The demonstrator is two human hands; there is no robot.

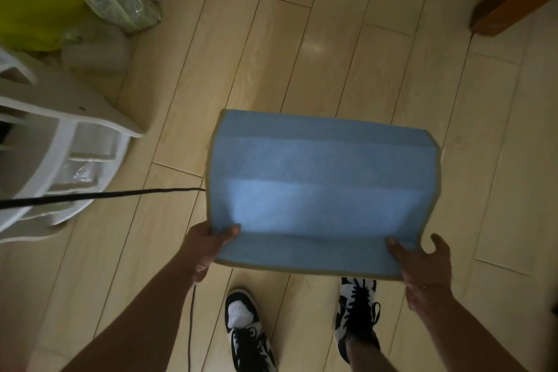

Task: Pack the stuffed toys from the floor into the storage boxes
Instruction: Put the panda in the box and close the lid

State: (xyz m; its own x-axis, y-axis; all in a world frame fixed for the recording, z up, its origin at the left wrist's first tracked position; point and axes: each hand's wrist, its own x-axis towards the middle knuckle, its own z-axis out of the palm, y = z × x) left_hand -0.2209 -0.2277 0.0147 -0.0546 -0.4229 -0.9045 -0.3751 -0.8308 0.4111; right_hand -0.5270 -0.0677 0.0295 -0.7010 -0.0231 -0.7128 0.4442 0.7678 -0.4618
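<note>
A: Our fingers are pinching the near edge of the blue box: left hand at one corner, right hand at the other, its outer fingers hanging loose.

B: It's lying folded flat above the floor. We aren't seeing any toys.

A: Then we're probably just starting; everything's left.

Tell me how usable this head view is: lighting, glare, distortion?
Head view: dim overall, corners darkest; a small glare patch on the floor; the blue fabric panel is lit unevenly, brightest at its middle, held by left hand and right hand; wide-angle bending curves the floorboards; the yellow-green bag at top left is blurred.
</note>
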